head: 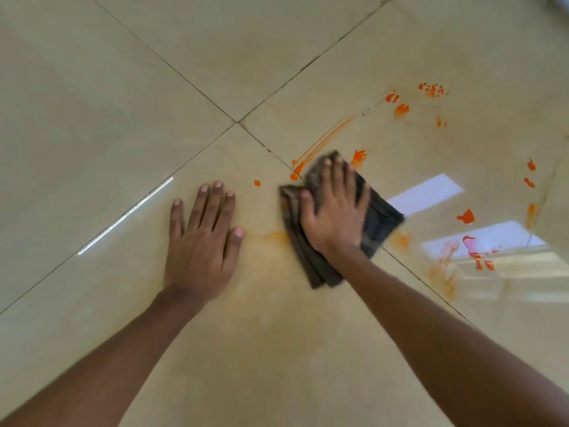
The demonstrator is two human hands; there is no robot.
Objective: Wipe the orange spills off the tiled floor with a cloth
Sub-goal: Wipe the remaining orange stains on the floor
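A folded dark brown cloth lies flat on the beige tiled floor, right of the spot where four tiles meet. My right hand presses down on it with straight, spread fingers. My left hand rests flat on the bare tile to the cloth's left, fingers straight. Orange streaks run up and right from the cloth's far corner. A small orange drop sits between my hands. A pale orange smear fades beside the cloth's left edge.
More orange blotches dot the tile at the upper right, and others lie at the right near bright window reflections. Dark grout lines cross in front of my hands.
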